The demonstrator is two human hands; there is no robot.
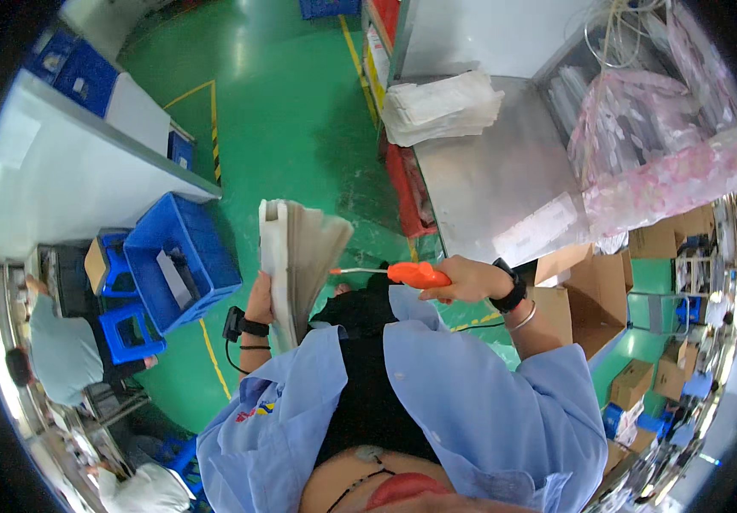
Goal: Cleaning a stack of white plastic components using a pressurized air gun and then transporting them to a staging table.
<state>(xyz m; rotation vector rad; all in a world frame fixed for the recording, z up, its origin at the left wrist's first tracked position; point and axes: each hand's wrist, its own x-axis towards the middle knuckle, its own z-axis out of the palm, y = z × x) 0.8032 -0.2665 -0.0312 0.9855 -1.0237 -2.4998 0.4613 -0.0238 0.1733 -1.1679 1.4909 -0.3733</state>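
My left hand [259,299] is closed round the left edge of a thick stack of off-white sheets or flat bags [278,265]. The stack stands upright in front of me, its right side fanned out and slightly blurred. My right hand [471,280] grips an orange-handled tool [418,274] with a thin metal shaft. That shaft points left, and its reddish tip is close to the fanned edges; whether it touches them I cannot tell. Dark bands circle both wrists.
A metal table [488,188] at the right carries another off-white stack [441,107] and pink-patterned plastic [642,128]. Open cardboard boxes [590,299] stand below it. At the left are a blue crate [182,261], a blue stool [129,333] and a seated person [65,346].
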